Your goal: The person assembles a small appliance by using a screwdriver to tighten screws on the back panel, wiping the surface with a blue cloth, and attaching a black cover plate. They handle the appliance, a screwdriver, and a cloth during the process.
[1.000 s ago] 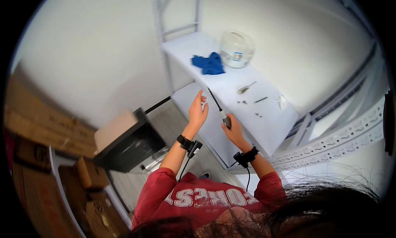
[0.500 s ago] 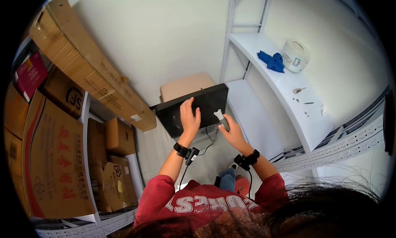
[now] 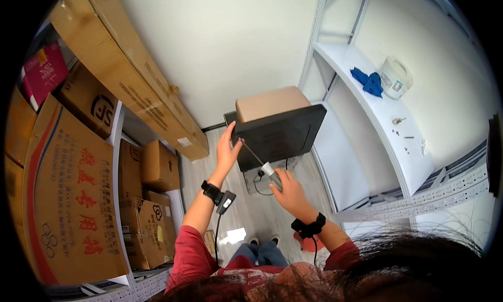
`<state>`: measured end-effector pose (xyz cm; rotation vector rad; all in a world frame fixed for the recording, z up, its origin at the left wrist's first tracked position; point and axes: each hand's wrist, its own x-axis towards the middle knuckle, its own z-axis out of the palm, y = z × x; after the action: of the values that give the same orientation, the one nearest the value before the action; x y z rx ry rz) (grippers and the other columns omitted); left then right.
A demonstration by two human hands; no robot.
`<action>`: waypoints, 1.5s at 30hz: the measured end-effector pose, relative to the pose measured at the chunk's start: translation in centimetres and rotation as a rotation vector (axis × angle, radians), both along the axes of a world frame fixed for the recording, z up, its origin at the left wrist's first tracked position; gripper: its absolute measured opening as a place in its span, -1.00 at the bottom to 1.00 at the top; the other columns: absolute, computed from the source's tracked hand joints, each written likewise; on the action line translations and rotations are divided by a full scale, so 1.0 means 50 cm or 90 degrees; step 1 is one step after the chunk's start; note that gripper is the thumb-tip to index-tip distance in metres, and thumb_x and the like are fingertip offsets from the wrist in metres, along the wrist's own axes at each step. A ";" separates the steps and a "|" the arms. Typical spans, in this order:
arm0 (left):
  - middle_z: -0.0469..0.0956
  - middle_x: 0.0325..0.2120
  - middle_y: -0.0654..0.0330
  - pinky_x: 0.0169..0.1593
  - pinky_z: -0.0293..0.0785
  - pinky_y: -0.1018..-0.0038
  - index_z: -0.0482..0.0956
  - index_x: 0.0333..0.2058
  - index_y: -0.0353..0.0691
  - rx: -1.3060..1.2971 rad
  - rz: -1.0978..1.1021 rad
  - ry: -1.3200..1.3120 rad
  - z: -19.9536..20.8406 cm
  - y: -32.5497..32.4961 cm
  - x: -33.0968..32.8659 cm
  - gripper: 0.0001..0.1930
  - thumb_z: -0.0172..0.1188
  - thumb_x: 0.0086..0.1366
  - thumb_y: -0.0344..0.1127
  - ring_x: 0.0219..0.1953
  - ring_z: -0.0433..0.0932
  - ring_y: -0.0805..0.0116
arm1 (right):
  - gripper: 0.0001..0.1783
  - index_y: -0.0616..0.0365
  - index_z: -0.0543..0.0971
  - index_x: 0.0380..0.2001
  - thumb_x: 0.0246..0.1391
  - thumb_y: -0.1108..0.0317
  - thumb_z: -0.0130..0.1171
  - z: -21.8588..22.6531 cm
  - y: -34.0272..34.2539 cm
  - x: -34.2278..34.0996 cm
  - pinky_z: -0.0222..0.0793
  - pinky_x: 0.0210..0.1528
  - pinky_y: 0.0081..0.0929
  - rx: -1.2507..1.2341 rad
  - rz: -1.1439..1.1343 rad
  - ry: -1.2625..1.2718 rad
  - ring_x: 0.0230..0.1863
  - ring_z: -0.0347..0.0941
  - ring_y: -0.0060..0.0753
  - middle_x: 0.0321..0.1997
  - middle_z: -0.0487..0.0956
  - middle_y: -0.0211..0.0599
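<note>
My right hand (image 3: 289, 193) is wrapped round the grey and white handle of a screwdriver (image 3: 271, 171). The thin shaft slants up and left, its tip close by my left thumb. My left hand (image 3: 227, 154) is at the left side of a flat black panel (image 3: 280, 137), fingers stretched upward and thumb apart. Whether anything tiny sits at the screwdriver's tip is too small to tell. The panel stands tilted in front of a beige block-shaped thing (image 3: 272, 102), whose lower part it hides.
At right, a white shelf (image 3: 361, 95) carries a blue cloth (image 3: 368, 82), a white tub (image 3: 395, 78) and several small metal parts (image 3: 399, 122). Cardboard boxes (image 3: 160, 166) fill the left rack; a long carton (image 3: 136, 77) leans by the wall. A cable (image 3: 258, 184) hangs below the panel.
The view has shifted, so the panel appears farther right. My left hand moved from the panel's face to its left side. The screwdriver swung left, its tip now beside my left thumb.
</note>
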<state>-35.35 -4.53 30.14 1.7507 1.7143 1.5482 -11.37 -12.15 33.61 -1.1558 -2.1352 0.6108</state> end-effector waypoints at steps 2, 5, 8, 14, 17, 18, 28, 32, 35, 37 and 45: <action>0.53 -0.25 0.06 -0.17 0.43 0.41 0.33 0.08 -0.15 0.005 0.001 0.023 0.011 0.008 -0.005 -0.42 0.27 0.03 -0.43 -0.27 0.52 0.21 | -0.52 0.16 0.35 -0.01 -0.03 0.31 0.16 -0.002 -0.012 -0.008 0.37 -0.39 -0.21 -0.017 -0.016 0.007 -0.34 0.45 0.03 -0.28 0.44 -0.10; 0.52 -0.23 0.00 -0.18 0.46 0.35 0.34 0.04 -0.17 0.002 -0.021 0.058 0.004 0.022 -0.010 -0.48 0.24 0.06 -0.43 -0.26 0.53 0.09 | -0.55 0.16 0.36 -0.05 -0.04 0.34 0.17 -0.002 -0.019 -0.023 0.37 -0.41 -0.22 -0.012 -0.050 0.024 -0.37 0.45 0.03 -0.29 0.44 -0.12; 0.52 -0.28 0.02 -0.25 0.45 0.37 0.35 0.00 -0.19 -0.019 -0.087 0.043 0.016 0.043 -0.043 -0.50 0.26 0.05 -0.40 -0.33 0.53 0.13 | -0.56 0.18 0.37 -0.06 -0.05 0.36 0.18 0.000 -0.030 -0.055 0.37 -0.42 -0.24 0.017 -0.088 0.037 -0.38 0.45 0.02 -0.29 0.44 -0.11; 0.46 -0.52 0.17 -0.40 0.38 0.49 0.37 -0.05 -0.21 -0.007 -0.101 0.076 -0.010 0.070 -0.073 -0.51 0.30 0.01 -0.32 -0.51 0.44 0.35 | -0.54 0.21 0.38 -0.05 -0.06 0.37 0.20 -0.035 -0.056 -0.127 0.37 -0.43 -0.28 0.015 -0.161 0.079 -0.39 0.45 -0.02 -0.30 0.45 -0.11; 0.49 -0.52 0.17 -0.39 0.41 0.54 0.37 -0.05 -0.25 0.002 -0.111 0.102 -0.002 0.076 -0.062 -0.51 0.30 0.02 -0.36 -0.48 0.49 0.41 | -0.54 0.22 0.39 -0.05 -0.07 0.38 0.21 -0.046 -0.055 -0.145 0.37 -0.43 -0.30 0.022 -0.194 0.077 -0.40 0.46 -0.04 -0.31 0.45 -0.12; 0.49 -0.52 0.17 -0.39 0.41 0.53 0.36 -0.05 -0.25 0.017 -0.113 0.094 -0.003 0.074 -0.059 -0.51 0.30 0.03 -0.35 -0.48 0.49 0.41 | -0.54 0.22 0.39 -0.05 -0.07 0.38 0.21 -0.049 -0.054 -0.150 0.37 -0.43 -0.30 0.027 -0.201 0.075 -0.40 0.46 -0.04 -0.31 0.45 -0.12; 0.49 -0.50 0.15 -0.34 0.41 0.48 0.33 -0.02 -0.24 0.006 -0.095 0.082 -0.004 0.056 -0.046 -0.50 0.28 0.05 -0.35 -0.45 0.47 0.36 | -0.49 0.26 0.39 -0.05 -0.14 0.43 0.22 -0.032 -0.056 -0.159 0.39 -0.42 -0.30 0.038 -0.207 0.047 -0.39 0.46 -0.05 -0.27 0.44 -0.13; 0.48 -0.51 0.15 -0.34 0.42 0.46 0.32 -0.01 -0.23 0.006 -0.100 0.091 -0.008 0.054 -0.048 -0.50 0.27 0.06 -0.35 -0.46 0.48 0.35 | -0.46 0.26 0.39 -0.04 -0.19 0.46 0.22 0.003 -0.064 -0.139 0.40 -0.41 -0.29 0.119 -0.162 0.014 -0.38 0.46 -0.05 -0.23 0.42 -0.12; 0.48 -0.51 0.16 -0.33 0.42 0.45 0.32 -0.02 -0.22 0.028 -0.101 0.097 -0.009 0.052 -0.043 -0.51 0.27 0.07 -0.35 -0.46 0.48 0.34 | -0.48 0.24 0.39 -0.04 -0.17 0.47 0.21 0.032 -0.066 -0.130 0.40 -0.42 -0.29 0.266 -0.146 -0.022 -0.41 0.47 -0.10 -0.16 0.39 -0.14; 0.47 -0.53 0.16 -0.33 0.42 0.44 0.32 -0.01 -0.21 0.041 -0.085 0.099 -0.014 0.055 -0.042 -0.51 0.26 0.08 -0.34 -0.47 0.48 0.33 | -0.51 0.22 0.40 -0.05 -0.15 0.48 0.20 0.050 -0.070 -0.134 0.41 -0.43 -0.30 0.266 -0.167 -0.036 -0.43 0.47 -0.14 -0.12 0.37 -0.15; 0.36 -0.44 0.14 -0.38 0.41 0.32 0.24 0.16 -0.02 0.006 -0.102 0.185 0.007 0.043 -0.042 -0.38 0.19 0.09 -0.39 -0.42 0.46 0.16 | -0.59 0.14 0.45 -0.12 -0.09 0.37 0.27 0.084 -0.094 -0.157 0.41 -0.47 -0.42 0.055 -0.235 0.083 -0.41 0.50 -0.23 -0.22 0.47 -0.24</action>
<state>-37.46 -2.39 30.50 2.1470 1.6408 1.2881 -19.21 -16.88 37.83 -1.3772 -1.7598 0.4089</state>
